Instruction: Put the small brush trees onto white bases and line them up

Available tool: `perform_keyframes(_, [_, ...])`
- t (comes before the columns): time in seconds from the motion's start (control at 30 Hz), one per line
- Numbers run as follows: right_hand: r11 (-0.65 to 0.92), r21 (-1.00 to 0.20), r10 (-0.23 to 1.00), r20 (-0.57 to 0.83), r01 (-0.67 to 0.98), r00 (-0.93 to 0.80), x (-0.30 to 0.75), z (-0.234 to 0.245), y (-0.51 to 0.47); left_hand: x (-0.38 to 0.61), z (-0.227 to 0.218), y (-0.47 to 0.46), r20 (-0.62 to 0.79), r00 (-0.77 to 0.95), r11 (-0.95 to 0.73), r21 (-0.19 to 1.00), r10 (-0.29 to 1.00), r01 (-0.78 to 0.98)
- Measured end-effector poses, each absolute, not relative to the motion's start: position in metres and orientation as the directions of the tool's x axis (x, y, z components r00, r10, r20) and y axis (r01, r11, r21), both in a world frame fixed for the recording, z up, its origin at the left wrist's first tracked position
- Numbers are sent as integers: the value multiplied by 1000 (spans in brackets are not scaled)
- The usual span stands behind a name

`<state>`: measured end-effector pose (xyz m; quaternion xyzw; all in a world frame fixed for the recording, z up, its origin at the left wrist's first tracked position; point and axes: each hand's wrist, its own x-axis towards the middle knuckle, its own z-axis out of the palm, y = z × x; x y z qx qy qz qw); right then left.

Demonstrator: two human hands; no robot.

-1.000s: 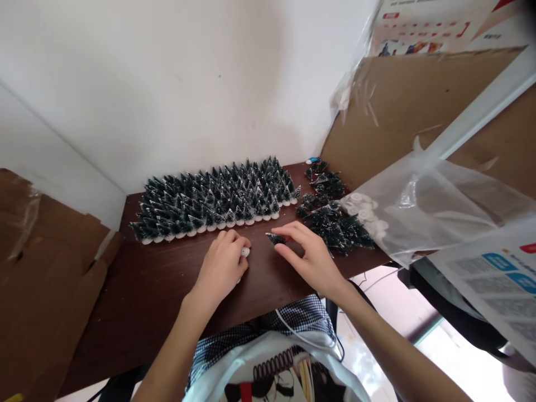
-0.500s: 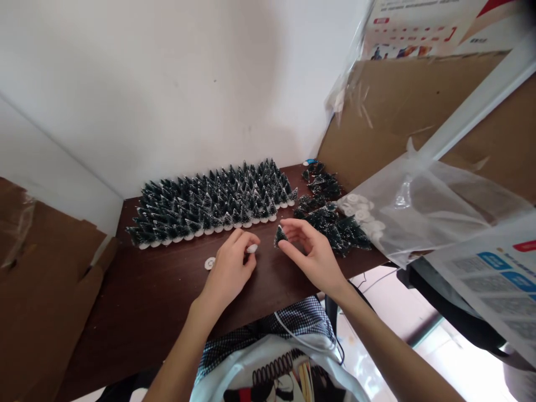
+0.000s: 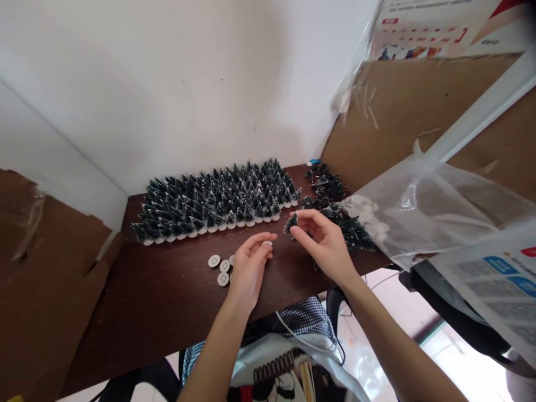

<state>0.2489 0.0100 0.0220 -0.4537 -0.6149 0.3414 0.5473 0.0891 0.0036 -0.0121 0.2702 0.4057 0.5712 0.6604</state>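
Between the thumb and fingers of my left hand point(image 3: 248, 269) is a small white round base point(image 3: 267, 243), partly covered by the fingertips. My right hand point(image 3: 324, 240) pinches a miniature snow-tipped Christmas tree point(image 3: 290, 224), a short gap away from the base. Several loose white bases point(image 3: 223, 278) lie on the dark table just left of my left hand, some partly hidden by it. Behind both hands, rows of little trees stand on white bases point(image 3: 218, 198). Loose trees without visible bases point(image 3: 352, 230) are heaped beyond my right hand.
More white bases point(image 3: 363, 211) sit in a clear plastic bag point(image 3: 412, 206) at the right. A cardboard box point(image 3: 402, 106) borders the table point(image 3: 138, 312) on the right, another piece of cardboard point(image 3: 46, 268) on the left. A white wall point(image 3: 188, 84) rises behind.
Both hands have shifted a little to the right, still holding the base and the tree. Several loose bases now show beside my left hand, where one showed before.
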Motion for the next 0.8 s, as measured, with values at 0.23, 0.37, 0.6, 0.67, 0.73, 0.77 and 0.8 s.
perform_keyframes(0.23, [362, -910, 932, 358, 204, -58, 245, 21, 9, 94, -20, -4, -67, -42, 49, 939, 997, -339])
perform_keyframes(0.37, [351, -917, 936, 347, 189, -60, 241, 25, 8, 96, -27, -9, 160, -53, -163, 984, 986, -65])
perform_keyframes(0.6, [332, -912, 943, 319, 243, -89, 235, 26, 3, 95, -33, -11, 201, -23, -201, 980, 979, 8])
perform_keyframes(0.67, [312, -920, 950, 300, 238, -86, 234, 24, 3, 94, -34, -11, 170, -11, -170, 985, 985, -33])
perform_keyframes(0.73, [289, -928, 957, 275, 235, -90, 234, 22, 3, 93, -34, -10, 150, -10, -150, 987, 989, -64])
perform_keyframes(0.77, [276, -932, 961, 260, 235, -98, 234, 22, 3, 93, -34, -10, 144, -9, -144, 987, 990, -77])
perform_keyframes(0.8, [263, -936, 964, 244, 235, -107, 234, 21, 4, 93, -34, -10, 140, -5, -139, 986, 990, -89])
